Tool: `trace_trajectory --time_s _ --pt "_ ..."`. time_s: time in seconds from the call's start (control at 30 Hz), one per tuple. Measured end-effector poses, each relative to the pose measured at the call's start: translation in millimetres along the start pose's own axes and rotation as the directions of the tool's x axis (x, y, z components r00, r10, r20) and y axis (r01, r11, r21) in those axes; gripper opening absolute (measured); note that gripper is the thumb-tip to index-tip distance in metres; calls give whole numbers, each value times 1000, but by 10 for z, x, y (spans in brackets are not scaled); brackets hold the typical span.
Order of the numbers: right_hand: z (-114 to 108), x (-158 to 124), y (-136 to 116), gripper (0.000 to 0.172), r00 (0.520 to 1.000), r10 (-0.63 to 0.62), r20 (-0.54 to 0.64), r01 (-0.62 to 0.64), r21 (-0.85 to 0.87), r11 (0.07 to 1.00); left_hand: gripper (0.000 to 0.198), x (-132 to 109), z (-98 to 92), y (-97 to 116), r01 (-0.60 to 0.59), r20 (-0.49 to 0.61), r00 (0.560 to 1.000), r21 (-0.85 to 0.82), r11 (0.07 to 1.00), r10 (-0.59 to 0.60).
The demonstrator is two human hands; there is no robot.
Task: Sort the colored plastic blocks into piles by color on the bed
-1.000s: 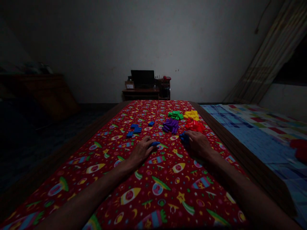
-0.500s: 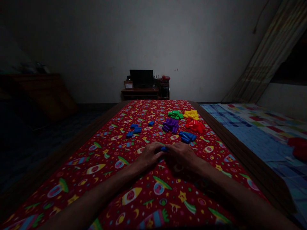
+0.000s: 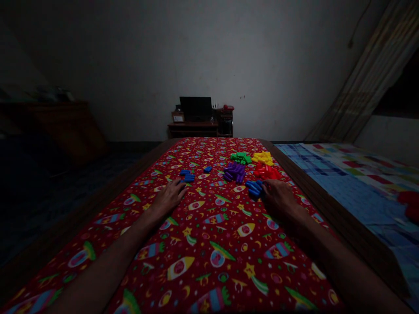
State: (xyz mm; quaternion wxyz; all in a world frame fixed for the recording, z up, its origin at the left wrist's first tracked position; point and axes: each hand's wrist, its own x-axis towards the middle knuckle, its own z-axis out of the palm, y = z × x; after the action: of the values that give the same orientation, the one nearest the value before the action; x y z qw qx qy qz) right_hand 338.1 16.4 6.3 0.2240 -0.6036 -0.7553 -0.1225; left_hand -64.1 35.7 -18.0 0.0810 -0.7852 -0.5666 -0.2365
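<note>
On the left of the red patterned cloth, my left hand (image 3: 170, 195) lies low with its fingers stretched out and parted. Its fingertips reach the near edge of a small group of blue plastic pieces (image 3: 187, 178), and one piece there is hidden by the hand. My right hand (image 3: 279, 194) is at the right side of a blue pile (image 3: 254, 188). Its fingers are bent together around a blue piece at the pile's edge, mostly covered by the fingers. A single blue piece (image 3: 207, 169) lies apart, between the left group and the purple pieces (image 3: 234, 172).
Behind the blue pile lie red pieces (image 3: 266, 171), green pieces (image 3: 241, 158) and yellow pieces (image 3: 262, 158). The red cloth (image 3: 209, 226) covers a long table with dark edges. A bed (image 3: 340, 187) stands to the right, a monitor (image 3: 195, 108) by the far wall.
My hands have moved apart from the middle, where both held a blue piece. The left went to the left blue group, the right to the blue pile.
</note>
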Motion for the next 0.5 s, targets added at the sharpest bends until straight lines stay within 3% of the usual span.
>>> trace_trajectory --time_s 0.13,0.27,0.33,0.4,0.5 --pt "-47 11 -53 38 1000 -13 -28 12 -30 999 30 5 0 -1 -33 12 999 -122 992 34" --pt "-69 13 -168 35 989 -90 -115 99 80 992 29 58 -43 363 79 16 997 -341 937 -78" --pt "-25 -39 -303 28 967 -207 -150 235 202 951 32 41 -21 646 159 102 987 -515 842 -123" --pt "43 -122 -478 23 921 -357 -158 389 296 873 34 -15 33 940 196 189 978 -692 695 -88" --pt "123 -242 -705 26 838 -542 -61 526 358 772 32 -132 131 1280 217 269 963 -799 561 11"
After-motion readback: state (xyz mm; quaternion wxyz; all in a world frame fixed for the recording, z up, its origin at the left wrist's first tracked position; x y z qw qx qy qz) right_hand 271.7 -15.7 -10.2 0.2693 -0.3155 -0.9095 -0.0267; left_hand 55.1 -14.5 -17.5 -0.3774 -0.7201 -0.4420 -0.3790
